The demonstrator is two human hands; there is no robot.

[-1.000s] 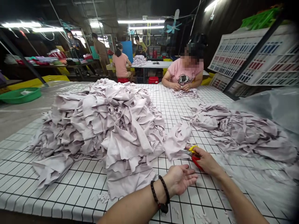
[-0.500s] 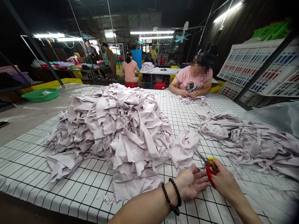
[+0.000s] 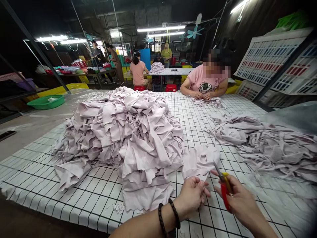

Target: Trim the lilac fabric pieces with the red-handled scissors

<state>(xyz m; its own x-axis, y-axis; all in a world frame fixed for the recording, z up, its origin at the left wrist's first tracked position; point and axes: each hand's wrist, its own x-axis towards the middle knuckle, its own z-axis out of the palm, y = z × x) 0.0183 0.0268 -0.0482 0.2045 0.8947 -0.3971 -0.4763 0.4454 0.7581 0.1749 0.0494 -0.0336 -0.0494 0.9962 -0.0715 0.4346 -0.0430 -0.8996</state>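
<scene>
My left hand (image 3: 194,194), with dark beaded bracelets at the wrist, has its fingers curled together at the near edge of a pale pinkish garment piece (image 3: 199,162). The cloth lies on the table, and its edge seems pinched between thumb and fingers. In my right hand (image 3: 244,203) are scissors (image 3: 225,191) with red and yellow handles. Their blades point away from me, close to the right side of that piece. To the left rises a big heap of similar garment pieces (image 3: 146,132).
Another pile of cloth (image 3: 274,142) lies at the right on the checked table cover (image 3: 81,201). Small scraps (image 3: 119,207) are near the front edge. Across the table a person (image 3: 206,82) handles cloth. A green basin (image 3: 46,101) and a phone (image 3: 7,135) are at left.
My left hand has gone from open, palm up, to curled fingers at the cloth's edge. The garment piece is spread further right. The scissors have moved slightly right and down.
</scene>
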